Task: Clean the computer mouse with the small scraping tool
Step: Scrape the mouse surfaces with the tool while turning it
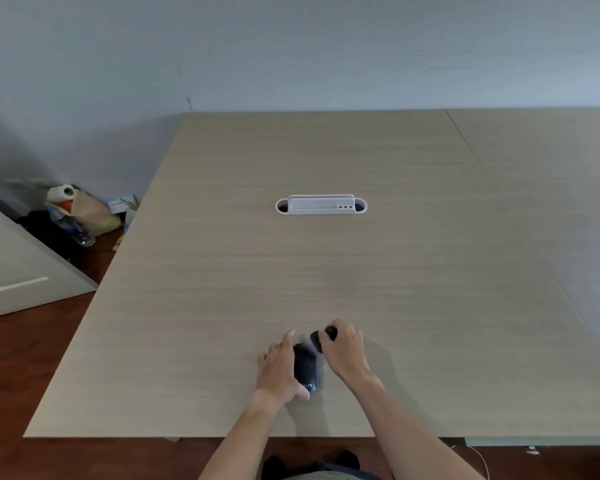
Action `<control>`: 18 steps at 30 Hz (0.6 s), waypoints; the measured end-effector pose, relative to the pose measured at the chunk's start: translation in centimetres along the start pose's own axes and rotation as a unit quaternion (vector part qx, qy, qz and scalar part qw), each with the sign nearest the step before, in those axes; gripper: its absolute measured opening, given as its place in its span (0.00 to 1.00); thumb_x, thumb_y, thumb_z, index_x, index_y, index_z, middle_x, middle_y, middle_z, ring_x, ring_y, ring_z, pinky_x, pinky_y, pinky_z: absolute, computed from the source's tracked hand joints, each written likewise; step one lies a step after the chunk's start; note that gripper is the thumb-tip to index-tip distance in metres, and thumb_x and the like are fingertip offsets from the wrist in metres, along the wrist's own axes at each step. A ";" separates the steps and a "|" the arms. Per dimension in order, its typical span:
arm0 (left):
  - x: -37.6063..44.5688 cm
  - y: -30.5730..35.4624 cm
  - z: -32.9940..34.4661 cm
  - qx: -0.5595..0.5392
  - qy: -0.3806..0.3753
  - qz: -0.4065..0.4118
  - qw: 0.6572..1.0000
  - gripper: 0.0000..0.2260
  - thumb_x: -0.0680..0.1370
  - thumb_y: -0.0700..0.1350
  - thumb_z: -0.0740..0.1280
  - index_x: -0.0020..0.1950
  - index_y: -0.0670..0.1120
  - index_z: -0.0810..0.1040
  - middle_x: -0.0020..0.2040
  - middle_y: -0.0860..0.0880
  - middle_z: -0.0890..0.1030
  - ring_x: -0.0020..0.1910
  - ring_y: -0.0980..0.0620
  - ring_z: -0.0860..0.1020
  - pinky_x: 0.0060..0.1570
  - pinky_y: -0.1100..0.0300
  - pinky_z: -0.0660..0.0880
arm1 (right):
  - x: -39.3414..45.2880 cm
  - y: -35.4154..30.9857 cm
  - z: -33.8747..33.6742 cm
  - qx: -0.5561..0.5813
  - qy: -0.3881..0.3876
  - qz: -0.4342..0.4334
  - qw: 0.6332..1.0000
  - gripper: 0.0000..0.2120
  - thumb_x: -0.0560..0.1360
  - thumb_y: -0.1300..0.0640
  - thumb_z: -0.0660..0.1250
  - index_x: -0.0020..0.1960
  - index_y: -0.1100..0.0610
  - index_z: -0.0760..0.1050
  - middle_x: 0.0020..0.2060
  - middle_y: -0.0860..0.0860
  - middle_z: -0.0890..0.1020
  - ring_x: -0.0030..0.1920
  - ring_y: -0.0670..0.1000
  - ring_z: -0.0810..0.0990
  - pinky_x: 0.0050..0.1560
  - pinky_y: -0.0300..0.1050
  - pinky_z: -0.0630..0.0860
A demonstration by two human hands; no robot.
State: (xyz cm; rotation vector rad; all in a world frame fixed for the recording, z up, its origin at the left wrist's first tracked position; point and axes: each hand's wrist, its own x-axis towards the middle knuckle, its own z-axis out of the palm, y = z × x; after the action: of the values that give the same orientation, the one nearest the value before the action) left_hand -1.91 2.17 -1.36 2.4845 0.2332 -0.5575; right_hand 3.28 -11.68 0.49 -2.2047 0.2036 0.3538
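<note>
Two hands at near worktop [326, 271] edge: left hand [279, 370] fingers clasp black plastic computer mouse [306, 370] steady, right hand [347, 348] fingers clenched round small dark scraping tool [321, 337] at mouse's far end. Best short, light strokes; tip blurred.

I had two hands over the counter [326, 271]: my left hand [280, 368] and my right hand [347, 351]. Between them lay one black computer mouse [306, 372]. My right hand held one small dark scraping tool [321, 337], blurred in view. One grey cable port [321, 205] was set into the counter farther away, with two open slots at its ends and three small dots on its lid. On the floor to the left sat one clear plastic bottle [73, 226] and one white paper roll [63, 192] among a pile I could not count.
</note>
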 end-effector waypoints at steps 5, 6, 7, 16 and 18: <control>-0.2 0.3 0.0 -0.002 -0.006 -0.001 1.000 0.55 0.56 0.47 0.82 0.76 0.50 0.52 0.70 0.50 0.69 0.69 0.47 0.65 0.65 0.54 0.59 | -0.2 0.8 -0.2 -0.007 0.008 0.017 1.000 0.09 0.74 0.58 0.65 0.38 0.63 0.74 0.32 0.54 0.79 0.32 0.54 0.73 0.29 0.43 0.65; -0.1 0.3 0.0 0.000 -0.007 -0.002 1.000 0.55 0.56 0.46 0.82 0.75 0.50 0.53 0.69 0.50 0.70 0.69 0.47 0.66 0.64 0.54 0.60 | -0.2 0.9 -0.3 -0.002 0.032 0.018 0.999 0.10 0.74 0.58 0.64 0.38 0.63 0.74 0.31 0.54 0.79 0.32 0.54 0.72 0.29 0.44 0.65; -0.1 0.4 -0.1 0.002 -0.008 -0.002 1.000 0.54 0.56 0.46 0.82 0.75 0.50 0.54 0.69 0.50 0.70 0.68 0.47 0.66 0.64 0.54 0.60 | -0.1 1.0 -0.4 0.008 0.034 0.016 0.999 0.10 0.73 0.59 0.65 0.36 0.65 0.73 0.29 0.54 0.77 0.30 0.53 0.71 0.30 0.45 0.65; 0.2 0.9 -0.5 0.007 -0.018 -0.004 1.000 0.53 0.56 0.46 0.83 0.75 0.49 0.56 0.69 0.49 0.71 0.68 0.46 0.70 0.65 0.53 0.69 | -1.0 1.5 -0.5 0.031 0.063 0.007 0.998 0.08 0.75 0.60 0.66 0.39 0.62 0.76 0.32 0.52 0.80 0.34 0.51 0.76 0.31 0.42 0.68; 0.2 0.9 -0.5 -0.015 -0.023 -0.003 1.000 0.53 0.56 0.43 0.83 0.74 0.49 0.57 0.70 0.49 0.71 0.68 0.46 0.69 0.65 0.54 0.70 | -1.0 1.5 -0.3 0.053 0.026 -0.002 0.998 0.09 0.72 0.61 0.67 0.36 0.65 0.75 0.28 0.51 0.77 0.30 0.49 0.72 0.31 0.42 0.67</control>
State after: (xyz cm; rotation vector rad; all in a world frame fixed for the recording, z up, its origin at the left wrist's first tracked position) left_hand -1.31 1.75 -0.65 2.4404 0.2295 -0.6079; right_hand 2.01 -12.83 -0.08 -2.1115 0.2409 0.2765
